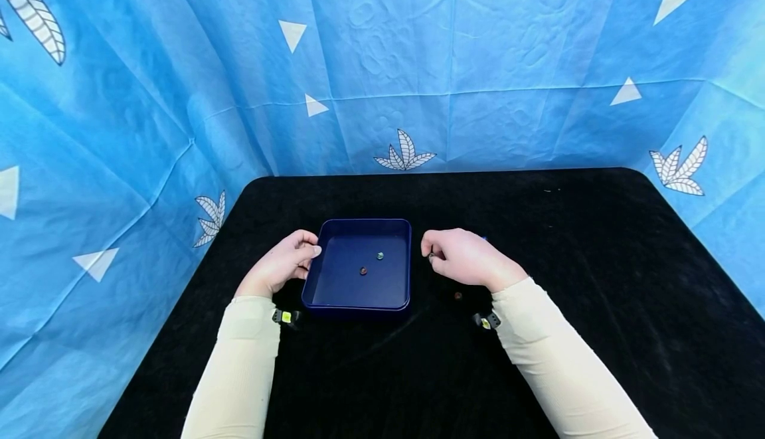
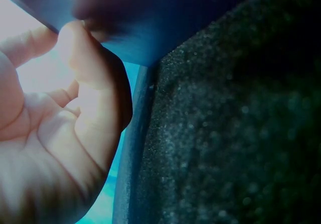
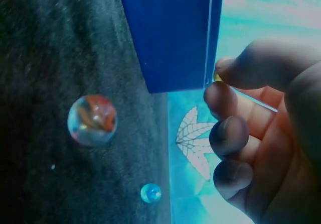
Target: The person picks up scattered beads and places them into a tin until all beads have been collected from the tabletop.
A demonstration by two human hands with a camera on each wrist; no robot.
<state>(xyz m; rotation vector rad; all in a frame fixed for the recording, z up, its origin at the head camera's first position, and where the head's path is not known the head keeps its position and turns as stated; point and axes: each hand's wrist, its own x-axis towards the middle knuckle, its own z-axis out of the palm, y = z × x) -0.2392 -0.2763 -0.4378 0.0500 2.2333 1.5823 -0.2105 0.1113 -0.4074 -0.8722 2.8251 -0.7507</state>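
Observation:
A shallow dark-blue square tray point(image 1: 340, 291) rests on the black table. In it lie a greenish marble point(image 1: 380, 256) and a reddish-brown marble point(image 1: 363, 271), apart from each other. My left hand point(image 1: 281, 263) grips the tray's left side, thumb at the rim; the left wrist view shows this thumb point(image 2: 83, 53) against the blue wall. Just right of the tray, my right hand point(image 1: 469, 258) pinches a small marble point(image 3: 217, 77) between thumb and forefinger; mostly hidden, it shows a yellowish bit. Below that hand, on the cloth, sits an orange-and-clear marble point(image 3: 93, 120).
A blue marble point(image 3: 151, 193) lies farther back on the table, largely hidden behind the right hand in the head view. Black cloth point(image 1: 382, 386) covers the table. A blue patterned curtain point(image 1: 508, 40) hangs behind and at the sides.

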